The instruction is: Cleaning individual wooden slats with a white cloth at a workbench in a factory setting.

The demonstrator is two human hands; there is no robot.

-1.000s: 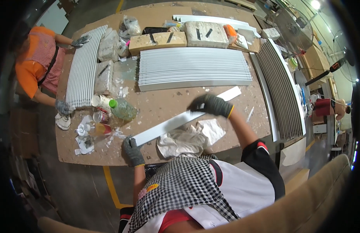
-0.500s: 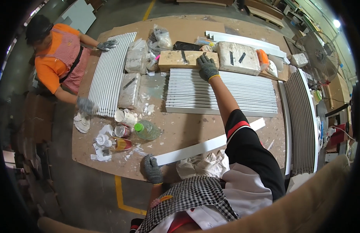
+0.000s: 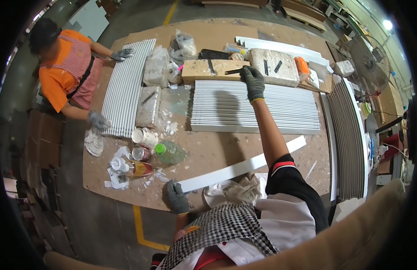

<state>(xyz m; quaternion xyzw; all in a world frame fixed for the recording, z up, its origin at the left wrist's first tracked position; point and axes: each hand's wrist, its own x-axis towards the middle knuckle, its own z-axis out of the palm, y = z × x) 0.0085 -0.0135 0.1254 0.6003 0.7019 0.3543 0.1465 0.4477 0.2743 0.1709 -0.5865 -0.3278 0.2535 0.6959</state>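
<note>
My left hand (image 3: 176, 196), in a grey glove, is closed around the near-left end of a long white strip (image 3: 235, 170), which slants up to the right across the table's front. My gloved right hand (image 3: 254, 84) is closed on a thin dark flat tool (image 3: 234, 71), perhaps a small scraper or blade, that points left from the fingers. It is at the right end of a wooden block (image 3: 195, 70), where another dark flat piece (image 3: 211, 66) lies. Just below my right hand is a row of white strips (image 3: 258, 108) laid side by side.
A wrapped block (image 3: 275, 66) with two dark pieces stands right of the wooden block. A green-capped bottle (image 3: 169, 152), tins and a squeeze bottle (image 3: 139, 168) sit at left. A crumpled cloth (image 3: 235, 191) lies near me. Across the left side, a co-worker (image 3: 67, 67) touches more strips (image 3: 130, 87).
My right hand has lifted from the wooden block and shifted slightly right and nearer, now with the dark flat tool in it. My left hand and the white strip have stayed put.
</note>
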